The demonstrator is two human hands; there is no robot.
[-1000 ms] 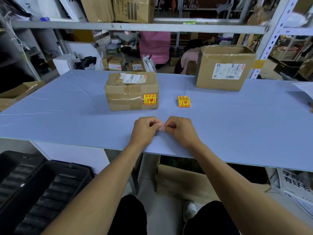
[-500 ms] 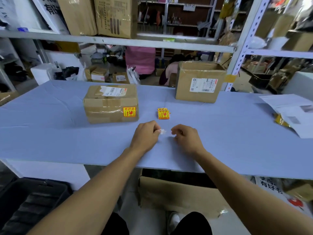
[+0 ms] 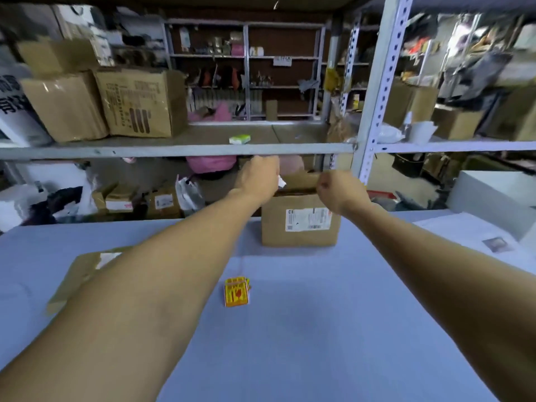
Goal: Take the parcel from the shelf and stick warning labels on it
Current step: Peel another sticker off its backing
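A taped brown parcel (image 3: 77, 275) lies on the blue table at the left, mostly hidden behind my left forearm. A small stack of yellow-and-red warning labels (image 3: 236, 291) rests on the table's middle. My left hand (image 3: 258, 177) is stretched far forward over an open brown box (image 3: 300, 224) at the table's back, pinching a small crumpled white scrap. My right hand (image 3: 338, 190) hovers over the same box with fingers curled and nothing visible in it.
A metal shelf (image 3: 174, 149) crosses just above the hands and bears large cartons (image 3: 139, 101) at the left. A white perforated upright (image 3: 377, 91) stands at the right. White papers (image 3: 470, 233) lie on the table's right side. The blue table (image 3: 304, 329) spreads below.
Both hands have left the table's near edge and reached forward over the open box at the back. The left hand still pinches the white scrap. The view has tilted upward.
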